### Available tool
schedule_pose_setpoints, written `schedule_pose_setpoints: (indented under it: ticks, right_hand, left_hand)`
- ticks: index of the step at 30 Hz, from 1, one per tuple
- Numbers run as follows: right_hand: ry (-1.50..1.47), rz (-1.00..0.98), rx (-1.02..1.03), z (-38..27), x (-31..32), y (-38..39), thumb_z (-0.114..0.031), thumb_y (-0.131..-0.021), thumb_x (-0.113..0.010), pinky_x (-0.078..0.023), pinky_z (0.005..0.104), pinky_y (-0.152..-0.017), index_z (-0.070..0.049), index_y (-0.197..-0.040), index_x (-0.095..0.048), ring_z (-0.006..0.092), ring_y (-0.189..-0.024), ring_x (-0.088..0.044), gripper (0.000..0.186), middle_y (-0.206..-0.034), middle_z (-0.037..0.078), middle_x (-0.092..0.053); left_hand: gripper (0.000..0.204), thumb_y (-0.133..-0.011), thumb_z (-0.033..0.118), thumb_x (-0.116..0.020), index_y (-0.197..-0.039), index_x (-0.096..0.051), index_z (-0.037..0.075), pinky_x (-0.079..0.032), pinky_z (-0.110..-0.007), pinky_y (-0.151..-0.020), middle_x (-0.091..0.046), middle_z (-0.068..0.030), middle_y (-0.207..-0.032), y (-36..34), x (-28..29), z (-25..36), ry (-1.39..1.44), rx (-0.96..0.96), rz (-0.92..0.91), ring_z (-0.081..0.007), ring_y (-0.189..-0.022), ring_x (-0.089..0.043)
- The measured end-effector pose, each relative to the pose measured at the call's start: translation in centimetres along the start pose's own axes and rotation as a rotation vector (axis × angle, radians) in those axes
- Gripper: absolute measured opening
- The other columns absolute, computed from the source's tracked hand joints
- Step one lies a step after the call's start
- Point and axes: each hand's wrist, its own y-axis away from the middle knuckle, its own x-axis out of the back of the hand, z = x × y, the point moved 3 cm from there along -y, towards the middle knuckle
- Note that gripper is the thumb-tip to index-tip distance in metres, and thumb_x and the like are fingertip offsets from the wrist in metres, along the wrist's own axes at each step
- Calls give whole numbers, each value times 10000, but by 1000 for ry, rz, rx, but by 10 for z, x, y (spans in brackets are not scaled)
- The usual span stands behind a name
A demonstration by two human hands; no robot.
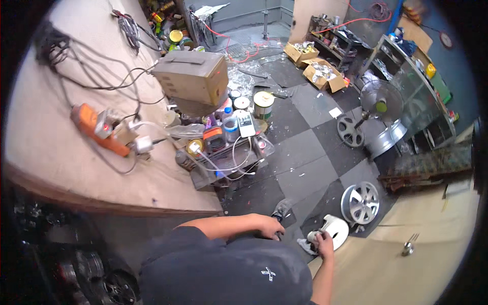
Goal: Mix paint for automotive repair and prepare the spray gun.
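Observation:
My right hand (323,244) is closed at the edge of a small white rounded piece (311,236); its exact kind is unclear. Beside and partly behind that hand stands a large white round object with a dark hole (341,233), like a big roll. Crumpled whitish material (306,247) hangs by the fingers. Held lower in front of my body, my left hand (272,227) has its fingers curled in, and a dark bit shows under them. What it holds, if anything, is hidden. Just beyond it is my shoe (282,208).
A silver spoked wheel rim (364,203) stands right of the white object. Farther off are a pedestal fan (381,101), another rim (389,140) and open cardboard boxes (323,75). At left, a cluttered low stand (203,177) holds cans, a phone and cables, near a wall-mounted orange power strip (101,133).

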Motion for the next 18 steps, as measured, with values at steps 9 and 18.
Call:
schedule_pose_setpoints:
  ticks: [9, 18]
  right_hand:
    - [272, 77, -145, 45, 154, -91, -235, -947, -649, -476, 346, -563, 12, -1104, -617, 171, -629, -567, 294, -725, 55, -615]
    - [240, -27, -268, -3, 276, -293, -241, -953, -647, -484, 356, -554, -9, -1112, -614, 182, -621, -574, 284, -726, 55, -612]
  left_hand:
    - [532, -926, 391, -686, -1382, -618, 125, -498, -518, -1020, -668, -137, -1332, -150, 238, 1, -230, 97, 157, -366, -1259, -611]
    - [550, -934, 422, -678, -1401, -591, 144, -508, -541, -1000, -675, -152, -1274, -208, 388, -75, -253, 301, 351, -363, -1222, -627]
